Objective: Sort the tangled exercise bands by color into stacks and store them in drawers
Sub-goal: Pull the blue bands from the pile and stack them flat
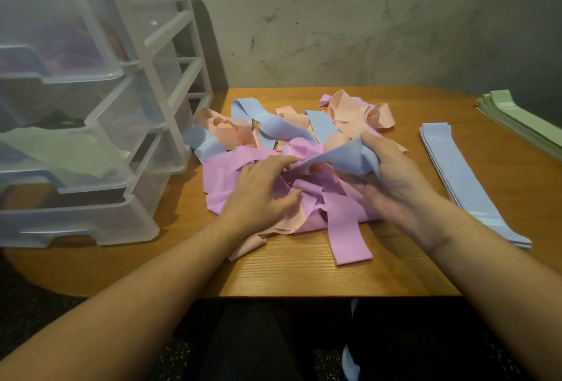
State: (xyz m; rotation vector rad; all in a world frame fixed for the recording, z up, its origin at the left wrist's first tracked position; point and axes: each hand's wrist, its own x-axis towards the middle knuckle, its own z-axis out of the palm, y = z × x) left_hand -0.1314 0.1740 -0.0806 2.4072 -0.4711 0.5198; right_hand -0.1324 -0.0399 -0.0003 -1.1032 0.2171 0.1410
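Note:
A tangled heap of pink (pixel 231 171), peach (pixel 349 108) and blue (pixel 267 123) exercise bands lies in the middle of the wooden table (pixel 304 274). My right hand (pixel 392 183) grips a blue band (pixel 343 157) lifted out of the heap, bunched in its fingers. Fingers spread, my left hand (pixel 261 192) presses on the pink bands beside it. A flat stack of blue bands (pixel 465 186) lies to the right. A green stack (pixel 523 122) sits at the far right edge.
A clear plastic drawer unit (pixel 91 137) stands at the table's left, its drawers pulled out; one drawer holds green bands (pixel 67 152) and an upper one shows purple. A concrete wall backs the table. My legs are below the front edge.

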